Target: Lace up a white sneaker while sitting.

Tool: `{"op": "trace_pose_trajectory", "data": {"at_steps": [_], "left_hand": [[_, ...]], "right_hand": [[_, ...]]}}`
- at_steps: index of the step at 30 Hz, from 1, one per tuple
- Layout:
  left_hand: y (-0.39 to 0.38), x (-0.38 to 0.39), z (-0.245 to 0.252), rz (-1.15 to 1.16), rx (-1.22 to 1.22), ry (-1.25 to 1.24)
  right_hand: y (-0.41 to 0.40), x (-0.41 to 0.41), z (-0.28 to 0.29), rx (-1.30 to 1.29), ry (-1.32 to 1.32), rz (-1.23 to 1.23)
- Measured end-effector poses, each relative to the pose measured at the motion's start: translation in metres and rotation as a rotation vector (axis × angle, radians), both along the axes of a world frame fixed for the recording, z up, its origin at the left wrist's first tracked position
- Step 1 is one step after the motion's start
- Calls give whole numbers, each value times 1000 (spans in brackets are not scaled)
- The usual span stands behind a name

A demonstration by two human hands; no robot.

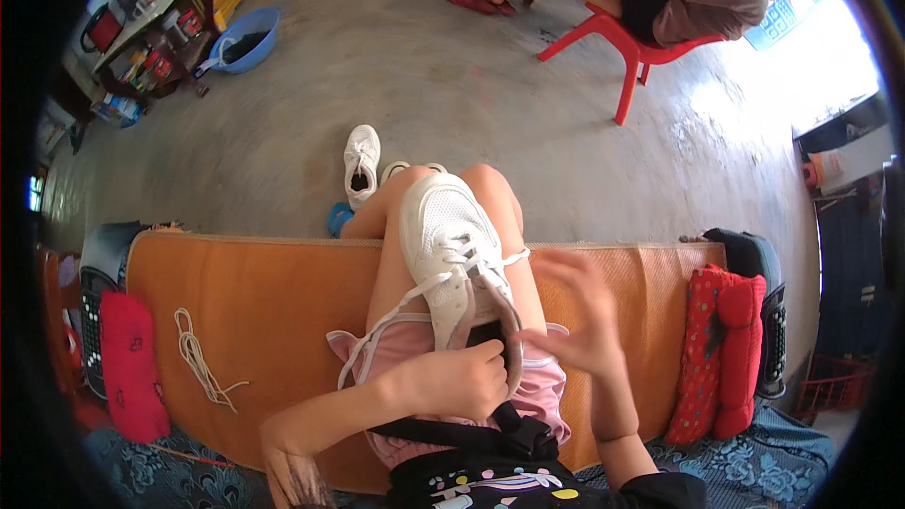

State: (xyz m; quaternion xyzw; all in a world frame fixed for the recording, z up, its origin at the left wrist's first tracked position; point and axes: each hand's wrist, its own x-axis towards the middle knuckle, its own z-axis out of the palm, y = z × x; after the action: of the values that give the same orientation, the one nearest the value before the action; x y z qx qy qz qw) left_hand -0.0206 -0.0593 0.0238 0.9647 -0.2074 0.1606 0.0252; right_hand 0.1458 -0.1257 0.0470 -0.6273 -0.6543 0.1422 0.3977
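Observation:
A white lace-up sneaker (442,226) lies across my lap with its toe pointing away from me. Its white lace (459,249) is threaded through the lower eyelets only. One loose lace end trails left over the pink shorts (399,339); the other sticks out to the right. My left hand (463,378) is curled on the collar at the shoe's heel opening, its fingertips partly hidden. Blurred by motion, my right hand (583,318) is spread just right of the opening, with nothing seen in it. A bundled white shoelace (198,360) rests on the orange mat to the left.
An orange woven mat (269,297) covers the seat beneath me, with red cushions (131,367) at either end. Another white sneaker (362,162) stands on the floor ahead. Farther off are a blue basin (261,42) and a person on a red plastic chair (629,49).

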Motion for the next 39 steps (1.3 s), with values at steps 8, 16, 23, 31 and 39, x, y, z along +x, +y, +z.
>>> {"op": "trace_pose_trajectory", "data": {"at_steps": [8,16,23,31,39], "left_hand": [[-4,-17,-9,159,-80,-12],[8,-6,0,607,-740,-335],[30,8,1,972,-669,-260],[34,13,-19,1020,-466,-321],[34,21,-28,926,-284,-439]], "right_hand": [[14,-34,-28,-164,-179,42],[14,-28,-44,-74,247,-74],[17,-24,-37,-132,386,-64],[23,-20,-39,-196,528,-87],[21,-14,-55,-205,748,-109]]}}
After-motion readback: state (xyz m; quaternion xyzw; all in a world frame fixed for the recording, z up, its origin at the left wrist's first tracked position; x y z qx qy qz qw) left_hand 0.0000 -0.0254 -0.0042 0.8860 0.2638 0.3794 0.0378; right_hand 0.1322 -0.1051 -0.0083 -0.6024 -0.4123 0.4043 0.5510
